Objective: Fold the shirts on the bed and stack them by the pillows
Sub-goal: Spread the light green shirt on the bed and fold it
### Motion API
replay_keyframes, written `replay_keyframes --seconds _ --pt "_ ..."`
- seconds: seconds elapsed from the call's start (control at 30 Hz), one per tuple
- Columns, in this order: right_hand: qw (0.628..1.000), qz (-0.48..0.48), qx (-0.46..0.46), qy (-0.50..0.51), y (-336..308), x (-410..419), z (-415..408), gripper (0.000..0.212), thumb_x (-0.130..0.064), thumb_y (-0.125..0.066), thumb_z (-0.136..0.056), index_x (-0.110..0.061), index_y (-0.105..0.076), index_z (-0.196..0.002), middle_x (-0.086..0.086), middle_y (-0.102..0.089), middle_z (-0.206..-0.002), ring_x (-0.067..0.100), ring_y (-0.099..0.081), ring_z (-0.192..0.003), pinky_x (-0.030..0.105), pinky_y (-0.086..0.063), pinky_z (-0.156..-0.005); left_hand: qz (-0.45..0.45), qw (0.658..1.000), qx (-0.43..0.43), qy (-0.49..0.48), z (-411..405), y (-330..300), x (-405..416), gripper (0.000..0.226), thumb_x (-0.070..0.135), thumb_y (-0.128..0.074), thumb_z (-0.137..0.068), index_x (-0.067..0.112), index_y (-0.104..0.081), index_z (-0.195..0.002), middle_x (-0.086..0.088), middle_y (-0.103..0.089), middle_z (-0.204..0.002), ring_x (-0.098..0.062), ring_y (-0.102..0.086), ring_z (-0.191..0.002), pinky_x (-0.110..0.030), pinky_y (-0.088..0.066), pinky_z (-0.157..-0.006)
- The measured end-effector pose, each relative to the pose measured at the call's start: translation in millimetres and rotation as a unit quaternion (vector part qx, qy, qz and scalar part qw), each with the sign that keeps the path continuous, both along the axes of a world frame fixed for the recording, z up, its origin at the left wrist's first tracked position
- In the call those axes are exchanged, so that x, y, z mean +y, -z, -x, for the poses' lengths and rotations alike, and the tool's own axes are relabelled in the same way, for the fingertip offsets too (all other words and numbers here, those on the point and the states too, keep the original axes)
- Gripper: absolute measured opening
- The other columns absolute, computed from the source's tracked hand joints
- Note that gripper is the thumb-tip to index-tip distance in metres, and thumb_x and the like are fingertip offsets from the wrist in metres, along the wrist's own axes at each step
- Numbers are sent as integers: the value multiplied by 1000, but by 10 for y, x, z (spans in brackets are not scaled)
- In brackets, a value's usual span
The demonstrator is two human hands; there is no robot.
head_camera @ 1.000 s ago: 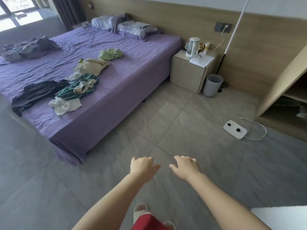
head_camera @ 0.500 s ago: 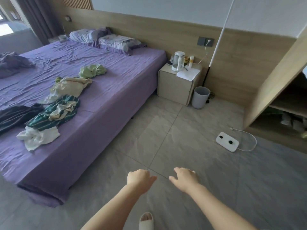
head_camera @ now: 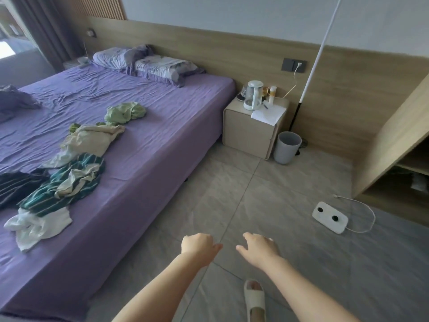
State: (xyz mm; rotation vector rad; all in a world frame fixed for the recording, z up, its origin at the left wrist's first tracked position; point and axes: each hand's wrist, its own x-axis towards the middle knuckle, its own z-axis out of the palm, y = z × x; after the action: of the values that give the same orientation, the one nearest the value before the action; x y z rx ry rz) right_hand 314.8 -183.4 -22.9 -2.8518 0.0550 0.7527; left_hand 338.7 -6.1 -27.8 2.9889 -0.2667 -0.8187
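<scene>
No readable text, labels, brands or numbers showed anywhere. The paper sheet (head_camera: 269, 113) on the nightstand (head_camera: 246, 138) looked blank; any print on the small bottle (head_camera: 272, 92) was too blurred to read.

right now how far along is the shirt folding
Done: nothing. No folded stack lies by the pillows. In hand: nothing; the left hand and right hand hang over the floor tiles, off the bed. Left: every garment, crumpled: the light green shirt, cream shirt, teal striped shirt, dark striped shirt, white shirt.
</scene>
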Motion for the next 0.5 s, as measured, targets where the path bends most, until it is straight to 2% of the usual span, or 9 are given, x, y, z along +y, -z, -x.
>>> replay_keyframes --seconds 0.23,0.5 --pt "998 -8 22 -53 102 -380 -902 48 -50 -39 -92 -18 -47 -127 7 -55 -129 24 -51 -121 37 -35 -98 -15 998 27 -57 -725 59 -377 48 54 -34 -94 16 -62 -103 -4 -65 -113 -26 -60 -105 -31 -38 -83" --pt "995 3 28 -100 131 -763 -1933 44 -46 -41 -92 -18 -51 -124 6 -57 -127 23 -51 -120 35 -36 -97 17 990 21 -136 -1404 51 -817 47 56 -36 -91 17 -62 -101 -4 -65 -112 -26 -60 -106 -31 -37 -75"
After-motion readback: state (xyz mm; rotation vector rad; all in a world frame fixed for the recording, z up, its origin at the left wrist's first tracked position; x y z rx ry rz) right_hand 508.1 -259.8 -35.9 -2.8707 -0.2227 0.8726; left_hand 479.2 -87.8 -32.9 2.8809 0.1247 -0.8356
